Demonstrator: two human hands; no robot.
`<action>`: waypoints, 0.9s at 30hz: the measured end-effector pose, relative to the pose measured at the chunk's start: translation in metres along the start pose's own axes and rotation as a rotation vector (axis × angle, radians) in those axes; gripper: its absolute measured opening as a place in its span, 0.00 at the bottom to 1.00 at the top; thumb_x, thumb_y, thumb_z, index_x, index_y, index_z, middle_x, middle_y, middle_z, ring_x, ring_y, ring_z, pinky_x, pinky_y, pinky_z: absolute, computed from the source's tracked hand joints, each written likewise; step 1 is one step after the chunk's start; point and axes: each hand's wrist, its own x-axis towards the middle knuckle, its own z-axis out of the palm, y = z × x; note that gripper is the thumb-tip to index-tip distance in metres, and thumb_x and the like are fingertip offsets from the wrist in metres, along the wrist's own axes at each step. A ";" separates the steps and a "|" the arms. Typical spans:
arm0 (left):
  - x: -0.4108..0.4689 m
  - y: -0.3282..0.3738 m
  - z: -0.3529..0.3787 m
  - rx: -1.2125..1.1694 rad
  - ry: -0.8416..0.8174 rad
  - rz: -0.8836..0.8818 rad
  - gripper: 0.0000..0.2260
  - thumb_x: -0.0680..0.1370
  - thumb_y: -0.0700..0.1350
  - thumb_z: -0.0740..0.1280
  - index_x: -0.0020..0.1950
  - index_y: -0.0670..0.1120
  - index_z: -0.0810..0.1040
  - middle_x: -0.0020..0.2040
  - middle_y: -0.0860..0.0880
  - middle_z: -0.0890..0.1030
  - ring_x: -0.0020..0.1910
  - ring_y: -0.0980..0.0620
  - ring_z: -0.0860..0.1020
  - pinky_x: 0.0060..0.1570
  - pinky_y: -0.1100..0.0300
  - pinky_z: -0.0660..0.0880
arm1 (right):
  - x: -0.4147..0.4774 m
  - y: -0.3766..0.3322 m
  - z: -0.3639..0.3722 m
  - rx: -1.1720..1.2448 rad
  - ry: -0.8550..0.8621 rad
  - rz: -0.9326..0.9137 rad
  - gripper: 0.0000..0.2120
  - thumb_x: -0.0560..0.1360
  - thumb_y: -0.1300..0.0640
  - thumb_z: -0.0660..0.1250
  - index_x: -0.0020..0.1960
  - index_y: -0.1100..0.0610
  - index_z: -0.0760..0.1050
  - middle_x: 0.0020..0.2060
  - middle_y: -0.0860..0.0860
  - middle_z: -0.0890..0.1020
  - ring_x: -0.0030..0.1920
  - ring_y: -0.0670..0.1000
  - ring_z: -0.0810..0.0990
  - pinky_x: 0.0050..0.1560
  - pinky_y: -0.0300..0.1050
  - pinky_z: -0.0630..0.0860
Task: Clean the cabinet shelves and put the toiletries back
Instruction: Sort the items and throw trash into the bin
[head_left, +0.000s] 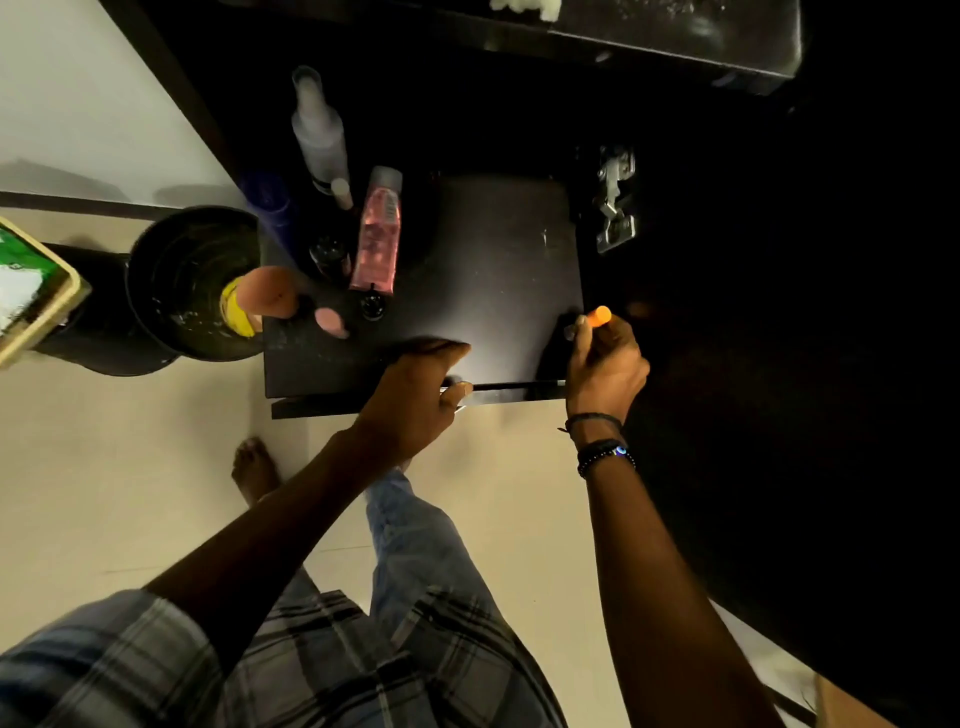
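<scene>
A black bucket (192, 283) stands on the floor just left of the dark shelf (493, 270), and a metal hinge (615, 202) sits on the cabinet wall to its right. The shelf is matte black with faint smudges. At its left stand one pink bottle (378, 234) and one frosted spray bottle (318, 130). The right hand (602, 364) is closed around a small orange-capped tube (597, 316) at the shelf's right edge. The left hand (415, 395) pinches a thin dark stick (514, 385) at the front edge.
</scene>
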 end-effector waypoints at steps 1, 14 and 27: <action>0.000 -0.001 0.000 0.001 0.001 -0.011 0.19 0.77 0.41 0.66 0.67 0.40 0.72 0.64 0.41 0.76 0.62 0.44 0.75 0.64 0.54 0.70 | 0.000 -0.001 0.000 -0.004 0.004 0.004 0.11 0.78 0.53 0.65 0.54 0.59 0.78 0.44 0.52 0.85 0.44 0.49 0.84 0.47 0.38 0.78; -0.014 -0.011 -0.001 0.076 0.019 0.018 0.18 0.78 0.46 0.63 0.65 0.39 0.74 0.59 0.41 0.79 0.60 0.44 0.76 0.61 0.61 0.65 | -0.010 -0.007 0.000 0.092 0.031 0.166 0.11 0.75 0.55 0.70 0.54 0.60 0.80 0.47 0.52 0.85 0.47 0.46 0.83 0.51 0.38 0.79; -0.051 -0.023 -0.054 0.143 0.283 0.062 0.08 0.78 0.42 0.64 0.55 0.42 0.79 0.47 0.44 0.82 0.40 0.47 0.80 0.41 0.62 0.71 | -0.036 -0.015 -0.005 0.062 0.019 0.305 0.18 0.69 0.50 0.75 0.49 0.64 0.80 0.45 0.55 0.84 0.43 0.47 0.79 0.50 0.38 0.74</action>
